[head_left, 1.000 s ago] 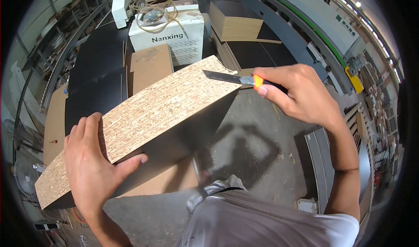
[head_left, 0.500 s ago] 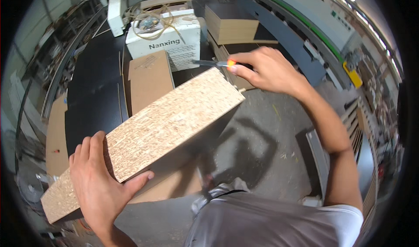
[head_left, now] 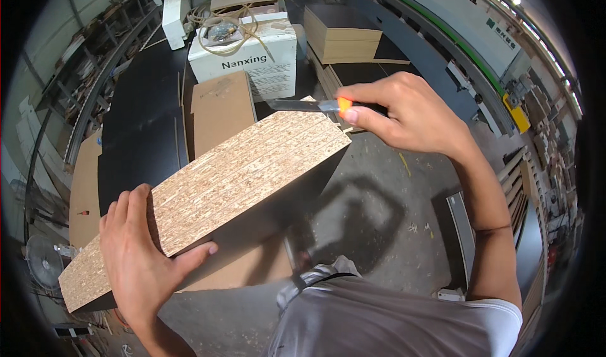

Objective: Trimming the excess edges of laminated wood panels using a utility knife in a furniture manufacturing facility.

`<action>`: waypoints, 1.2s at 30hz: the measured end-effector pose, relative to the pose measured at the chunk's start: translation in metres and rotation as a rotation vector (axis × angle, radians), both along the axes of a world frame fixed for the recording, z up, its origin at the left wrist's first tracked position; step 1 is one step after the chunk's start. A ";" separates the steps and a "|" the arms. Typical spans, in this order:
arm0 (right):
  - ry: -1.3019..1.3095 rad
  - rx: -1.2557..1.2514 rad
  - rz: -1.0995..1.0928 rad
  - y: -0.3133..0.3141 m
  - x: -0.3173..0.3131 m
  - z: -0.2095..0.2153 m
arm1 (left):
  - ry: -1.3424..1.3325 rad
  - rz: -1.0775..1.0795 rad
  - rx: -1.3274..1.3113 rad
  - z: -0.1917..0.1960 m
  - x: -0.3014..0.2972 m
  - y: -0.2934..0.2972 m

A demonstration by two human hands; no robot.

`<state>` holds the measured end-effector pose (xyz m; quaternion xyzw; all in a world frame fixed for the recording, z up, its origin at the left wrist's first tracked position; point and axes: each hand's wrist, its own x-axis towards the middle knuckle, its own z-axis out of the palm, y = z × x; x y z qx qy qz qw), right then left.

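A stack of dark-faced particleboard panels (head_left: 252,174) stands on edge, slanting from lower left to upper right. Its raw, speckled chipboard edges face up. Across the lower-left part lies my left hand (head_left: 142,256), fingers over the top and thumb bent along the dark near face, clasping the stack. A utility knife (head_left: 344,105) with an orange slider is held in my right hand (head_left: 404,117), pinched between thumb and forefinger. Its long blade points left over the far right end of the stack; whether it touches the edges I cannot tell.
Beyond the stack are a white carton (head_left: 252,60) topped with coiled cord, a brown board (head_left: 221,114) and black panels (head_left: 139,130). Another panel pile (head_left: 344,38) stands at the back right. A grey panel (head_left: 464,231) leans on the right. A fan (head_left: 44,262) is far left.
My right hand has moved slightly right and down, bringing the knife blade over the stack's far end. The left hand keeps its place, and the view has shifted a little.
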<state>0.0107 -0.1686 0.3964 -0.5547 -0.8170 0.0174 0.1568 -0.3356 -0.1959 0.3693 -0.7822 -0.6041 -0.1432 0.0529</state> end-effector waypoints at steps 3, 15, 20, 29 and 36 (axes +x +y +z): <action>-0.025 0.038 0.001 -0.003 0.010 -0.004 | 0.001 0.020 0.003 0.002 0.006 0.000; 0.121 -0.046 -0.156 -0.007 0.017 0.000 | 0.027 0.047 -0.060 0.002 0.003 0.002; 0.107 0.152 0.054 -0.014 0.023 -0.018 | 0.007 0.042 -0.031 0.007 0.000 -0.003; 1.109 -0.558 -0.025 0.004 -0.013 -0.026 | 0.004 -0.058 0.100 -0.003 0.000 0.001; 1.265 -0.574 -0.073 0.026 -0.003 -0.041 | 0.016 0.020 -0.046 0.006 0.005 0.002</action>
